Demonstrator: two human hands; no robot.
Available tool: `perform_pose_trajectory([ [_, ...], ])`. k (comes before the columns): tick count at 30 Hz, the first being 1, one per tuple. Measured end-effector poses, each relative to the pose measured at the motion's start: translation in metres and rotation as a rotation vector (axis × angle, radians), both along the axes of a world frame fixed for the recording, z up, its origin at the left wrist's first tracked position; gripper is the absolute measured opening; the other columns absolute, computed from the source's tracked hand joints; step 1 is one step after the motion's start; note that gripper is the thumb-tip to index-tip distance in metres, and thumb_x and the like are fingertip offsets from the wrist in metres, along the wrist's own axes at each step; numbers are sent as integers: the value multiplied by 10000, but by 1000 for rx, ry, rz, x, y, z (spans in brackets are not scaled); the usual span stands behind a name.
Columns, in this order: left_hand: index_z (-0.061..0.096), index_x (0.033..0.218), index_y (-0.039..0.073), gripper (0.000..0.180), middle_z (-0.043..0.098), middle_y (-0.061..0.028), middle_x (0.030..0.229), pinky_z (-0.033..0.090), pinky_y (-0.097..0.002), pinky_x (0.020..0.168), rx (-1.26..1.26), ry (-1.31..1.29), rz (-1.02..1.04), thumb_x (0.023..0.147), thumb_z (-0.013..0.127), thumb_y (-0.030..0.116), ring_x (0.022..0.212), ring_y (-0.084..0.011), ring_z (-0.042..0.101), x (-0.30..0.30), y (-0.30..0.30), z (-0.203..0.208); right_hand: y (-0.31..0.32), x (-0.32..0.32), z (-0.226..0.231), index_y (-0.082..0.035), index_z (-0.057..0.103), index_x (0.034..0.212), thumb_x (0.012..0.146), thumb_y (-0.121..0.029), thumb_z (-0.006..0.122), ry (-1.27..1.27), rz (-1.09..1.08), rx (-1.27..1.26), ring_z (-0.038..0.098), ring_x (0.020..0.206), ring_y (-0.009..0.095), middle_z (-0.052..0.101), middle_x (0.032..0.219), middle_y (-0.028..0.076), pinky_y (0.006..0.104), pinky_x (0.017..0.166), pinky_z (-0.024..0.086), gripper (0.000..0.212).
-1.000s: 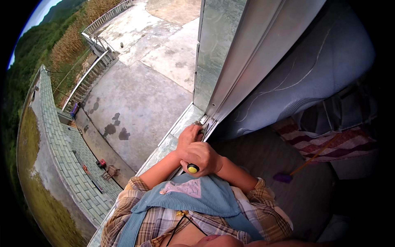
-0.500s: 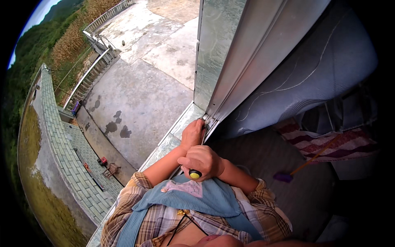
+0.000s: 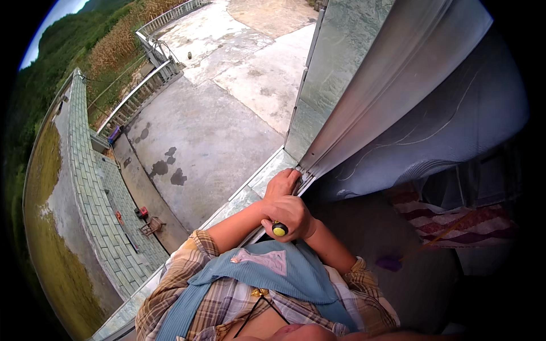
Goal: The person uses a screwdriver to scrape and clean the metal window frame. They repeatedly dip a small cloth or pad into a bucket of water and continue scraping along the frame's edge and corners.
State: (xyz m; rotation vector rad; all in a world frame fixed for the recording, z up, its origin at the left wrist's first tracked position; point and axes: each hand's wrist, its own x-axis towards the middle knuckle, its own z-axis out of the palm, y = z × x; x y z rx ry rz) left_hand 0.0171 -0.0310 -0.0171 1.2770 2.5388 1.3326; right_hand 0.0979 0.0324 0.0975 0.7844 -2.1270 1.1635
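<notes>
Head camera, looking down past my chest: one pale concrete yard (image 3: pixel 216 119) fills the outside, and beside it stands one silver metal window frame (image 3: pixel 375 102), meeting one green tiled sill (image 3: pixel 247 198). Indoors I count one blue-grey mattress-like slab (image 3: pixel 432 119) and one purple-headed broom (image 3: pixel 390 262); down outside, one brown wooden chair (image 3: pixel 152 225).

My two hands work close together over the sill. My left hand (image 3: pixel 281 184) lies at the corner where frame and sill meet, fingers curled down; I cannot tell whether they pinch anything. Just behind it, my right hand (image 3: pixel 291 217) wraps tightly round one black-and-yellow tool handle (image 3: pixel 280 229), its rounded butt facing back toward me, near my chest. The tool's far end is hidden, so its exact kind stays unclear.

I judge the handle light, rigid and sturdy, maybe slick under sweaty fingers; its thick grip is the place to hold. Metal and tile look hard, the tile edge perhaps prone to chipping.
</notes>
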Motion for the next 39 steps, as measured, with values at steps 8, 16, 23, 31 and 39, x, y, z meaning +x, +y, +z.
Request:
perform_pose_trajectory([
  [8, 565, 856, 32, 124, 553, -166, 884, 497, -457, 742, 19, 94, -108, 838, 573, 154, 875, -365, 590, -12, 26, -8, 26, 6, -11, -38, 628, 932, 691, -49, 673, 30, -208, -28, 546, 536, 213, 514, 611, 24, 342, 582, 483, 246],
  [16, 550, 876, 52, 152, 547, -149, 908, 493, -441, 771, 52, 208, -147, 801, 600, 176, 919, -351, 587, -22, 28, -21, 37, 8, -21, -39, 618, 949, 751, -139, 661, -25, -337, -95, 545, 589, 222, 576, 720, 70, 344, 620, 473, 226],
  [23, 574, 851, 82, 160, 561, -123, 864, 487, -463, 751, 86, 192, -203, 794, 604, 229, 906, -353, 588, -24, 33, -20, 34, 13, -7, -30, 630, 886, 735, -116, 665, -129, -227, -84, 542, 585, 196, 580, 718, 67, 313, 604, 449, 177],
  [31, 562, 846, 73, 161, 568, -139, 883, 483, -478, 729, 75, 126, -115, 805, 596, 225, 891, -367, 587, -3, 5, -20, 16, 25, -6, -39, 631, 882, 731, -128, 674, -179, -180, -115, 542, 570, 185, 562, 682, 58, 299, 590, 436, 180],
  [39, 554, 832, 54, 171, 548, -153, 854, 473, -483, 706, 64, 141, -85, 758, 636, 185, 869, -374, 583, 11, -20, -22, -1, 39, -7, -40, 625, 870, 700, -68, 664, -191, -90, -81, 551, 558, 220, 575, 700, 68, 322, 589, 460, 177],
])
